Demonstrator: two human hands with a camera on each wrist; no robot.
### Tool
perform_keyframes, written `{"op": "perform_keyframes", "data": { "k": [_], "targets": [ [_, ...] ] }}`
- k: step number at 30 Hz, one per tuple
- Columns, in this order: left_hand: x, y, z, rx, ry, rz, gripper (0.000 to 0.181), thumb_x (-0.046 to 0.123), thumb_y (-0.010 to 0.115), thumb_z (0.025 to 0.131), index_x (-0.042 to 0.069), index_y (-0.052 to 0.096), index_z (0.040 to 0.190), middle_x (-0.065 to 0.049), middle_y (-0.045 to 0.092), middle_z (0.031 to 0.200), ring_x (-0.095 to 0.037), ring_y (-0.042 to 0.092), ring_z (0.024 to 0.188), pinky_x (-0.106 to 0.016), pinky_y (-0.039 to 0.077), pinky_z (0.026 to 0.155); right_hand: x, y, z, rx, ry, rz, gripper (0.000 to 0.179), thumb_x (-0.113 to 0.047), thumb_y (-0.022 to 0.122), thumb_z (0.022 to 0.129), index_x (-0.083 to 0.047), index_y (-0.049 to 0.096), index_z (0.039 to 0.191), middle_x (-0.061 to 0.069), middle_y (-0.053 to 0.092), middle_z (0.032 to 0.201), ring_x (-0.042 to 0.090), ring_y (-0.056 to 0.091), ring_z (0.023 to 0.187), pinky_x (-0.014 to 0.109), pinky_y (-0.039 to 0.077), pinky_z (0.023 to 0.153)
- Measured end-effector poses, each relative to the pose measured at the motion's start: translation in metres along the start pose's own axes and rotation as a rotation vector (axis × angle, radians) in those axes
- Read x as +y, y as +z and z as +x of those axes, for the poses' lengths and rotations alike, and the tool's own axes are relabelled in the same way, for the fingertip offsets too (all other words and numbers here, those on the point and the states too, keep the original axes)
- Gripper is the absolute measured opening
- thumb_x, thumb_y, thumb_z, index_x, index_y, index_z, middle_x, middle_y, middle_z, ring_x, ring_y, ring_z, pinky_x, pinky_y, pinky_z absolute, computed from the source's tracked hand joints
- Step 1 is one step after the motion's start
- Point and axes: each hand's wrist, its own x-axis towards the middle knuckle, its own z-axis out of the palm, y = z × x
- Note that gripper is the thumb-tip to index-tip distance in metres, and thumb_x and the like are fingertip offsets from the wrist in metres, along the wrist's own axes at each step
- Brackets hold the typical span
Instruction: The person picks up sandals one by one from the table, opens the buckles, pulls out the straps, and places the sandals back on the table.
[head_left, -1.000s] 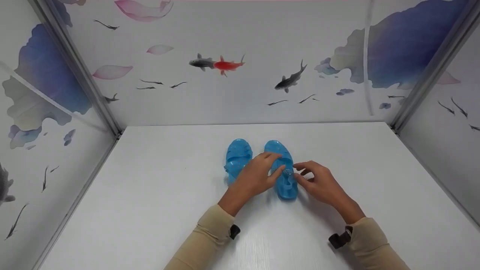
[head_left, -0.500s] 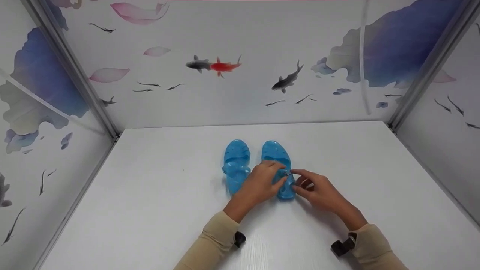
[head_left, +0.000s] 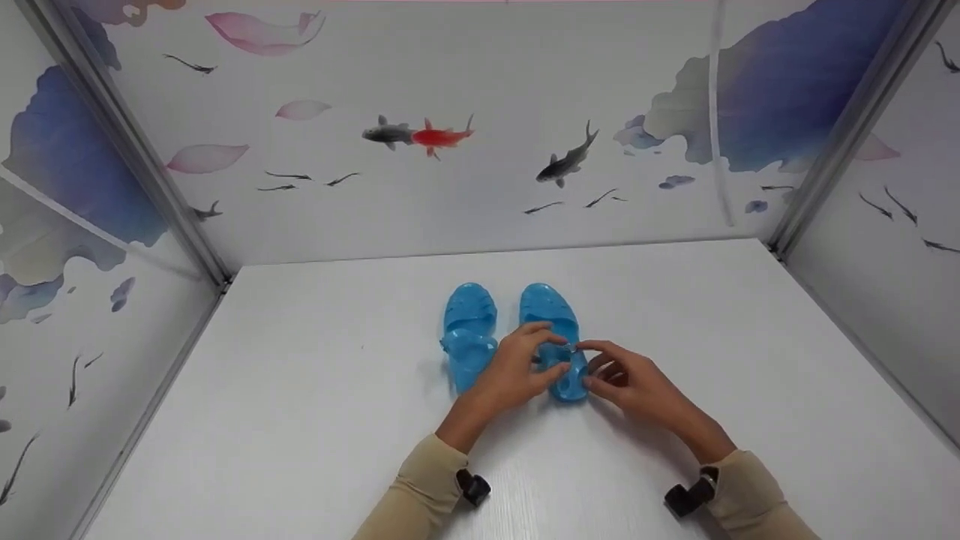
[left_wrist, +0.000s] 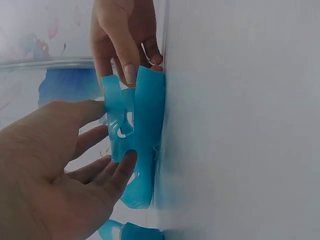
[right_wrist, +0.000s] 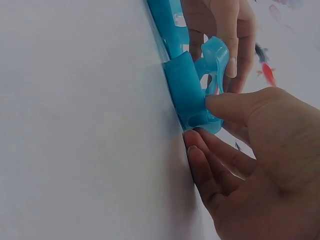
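Two translucent blue jelly sandals stand side by side on the table, toes pointing away. My left hand [head_left: 517,364] reaches over the right sandal [head_left: 546,301] from its inner side, thumb and fingers at the ankle strap. From the outer side my right hand [head_left: 634,379] meets it, index fingertip at the small buckle [head_left: 570,347] and thumb lower, near the heel. In the right wrist view, the right thumb lies against the sandal's upper edge [right_wrist: 182,80] with the fingers below its side. The strap [left_wrist: 114,102] stands up between the hands in the left wrist view. My left forearm partly overlaps the left sandal [head_left: 469,307].
The white tabletop [head_left: 300,390] extends around the sandals. A back wall [head_left: 465,202] printed with fish and petals rises behind it, with side panels left and right. Dark wrist cameras sit at both cuffs, including the right camera [head_left: 686,499].
The right hand has slid slightly toward the heel, its index finger coming to the buckle. The left hand's fingers have shifted back along the strap. Both sandals stay in place while the head view drifts a little.
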Motion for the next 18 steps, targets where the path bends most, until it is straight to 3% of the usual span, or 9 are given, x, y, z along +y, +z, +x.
{"op": "perform_keyframes", "data": {
  "k": [6,13,18],
  "targets": [
    [0.0004,-0.0030,-0.0012,-0.025,-0.022,-0.045,0.042,0.037,0.075,0.104,0.021,0.069,0.142,-0.007,0.049,0.169,-0.030,0.050,0.155,-0.042,0.055,0.114,-0.0014,-0.0009,-0.0015,-0.005,0.005,-0.004,0.054,-0.026,0.076,0.104,-0.023,0.057,0.153,0.006,0.074,0.121,0.020,0.073,0.108,0.026,0.060,0.092],
    [0.0029,-0.0074,-0.0005,-0.036,-0.022,-0.086,0.044,0.032,0.079,0.102,0.018,0.069,0.142,-0.005,0.059,0.148,-0.019,0.064,0.126,-0.024,0.062,0.096,-0.0031,-0.0012,-0.0040,0.012,0.011,-0.006,0.057,-0.026,0.077,0.102,-0.020,0.056,0.154,0.010,0.069,0.139,0.018,0.071,0.107,0.024,0.059,0.093],
    [0.0014,-0.0085,-0.0052,-0.053,-0.039,-0.072,0.048,0.037,0.080,0.100,0.022,0.067,0.144,-0.004,0.059,0.145,-0.016,0.064,0.122,-0.025,0.061,0.098,-0.0036,0.0011,-0.0047,-0.014,0.003,0.005,0.054,-0.027,0.078,0.102,-0.020,0.057,0.151,0.010,0.069,0.141,0.017,0.071,0.106,0.023,0.059,0.094]
  ]
}}
